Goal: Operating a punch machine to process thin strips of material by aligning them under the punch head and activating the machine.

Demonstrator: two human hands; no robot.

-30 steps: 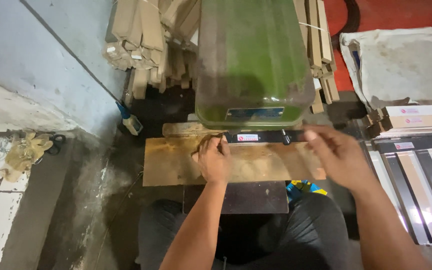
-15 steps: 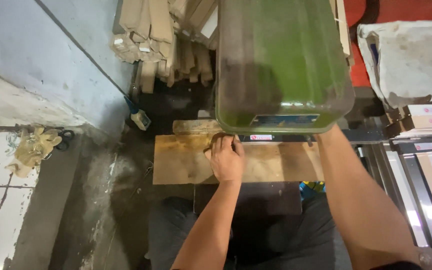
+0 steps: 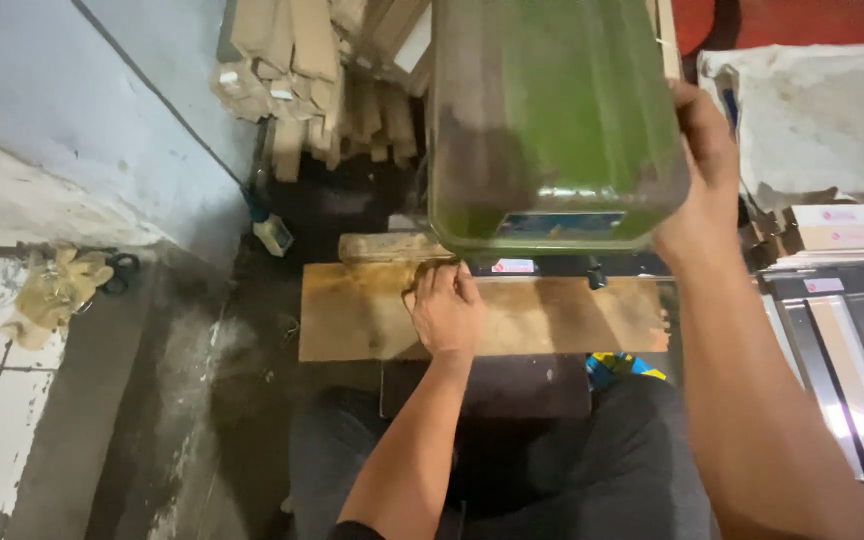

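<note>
Workshop floor, dusty; wooden tabletop (image 3: 552, 320) under green machine housing (image 3: 552, 120). Left hand (image 3: 444, 308) curled, pressing small workpiece (hidden, likely stiff, light) near tabletop's far edge; right hand (image 3: 702, 170) grips housing's right side; wood offcuts (image 3: 302, 80) behind.

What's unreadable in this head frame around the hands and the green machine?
- Right hand: its fingers wrap behind the green machine housing, so the grip is hidden.
- Left hand: whatever it pins on the wooden board is covered by the hand.
- Work point under the housing: blocked by the housing's front edge.
- Housing top: cut off by the frame edge, blurred.
</note>
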